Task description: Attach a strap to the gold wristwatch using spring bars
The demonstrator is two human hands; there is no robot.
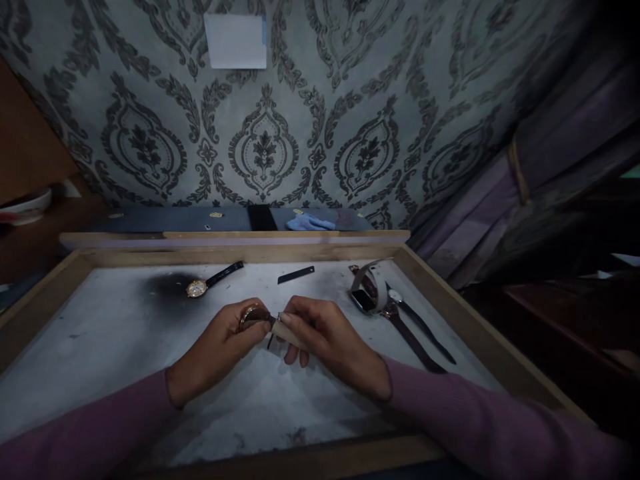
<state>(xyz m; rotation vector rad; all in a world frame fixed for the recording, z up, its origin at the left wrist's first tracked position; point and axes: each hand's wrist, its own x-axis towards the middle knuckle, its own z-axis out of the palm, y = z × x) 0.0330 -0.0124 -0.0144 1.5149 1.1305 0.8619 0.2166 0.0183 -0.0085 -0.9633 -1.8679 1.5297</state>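
Observation:
My left hand (225, 343) is closed around a wristwatch (253, 315) whose gold-coloured case edge shows between thumb and fingers. My right hand (333, 337) pinches the watch's strap (286, 333), its tan underside turned up, close to the case. The two hands nearly meet over the middle of the white work surface. A thin dark piece (271, 342) shows just below the fingertips; I cannot make out what it is. The watch's dial is mostly hidden by my left fingers.
Left lies a gold watch (197, 288) on a black strap. Behind my hands is a flat dark strip (296, 275). Right are a square-faced watch (363, 300) and a white-dialled watch (395, 295). A wooden rim (240, 253) frames the surface; a blue cloth (310, 222) lies beyond it.

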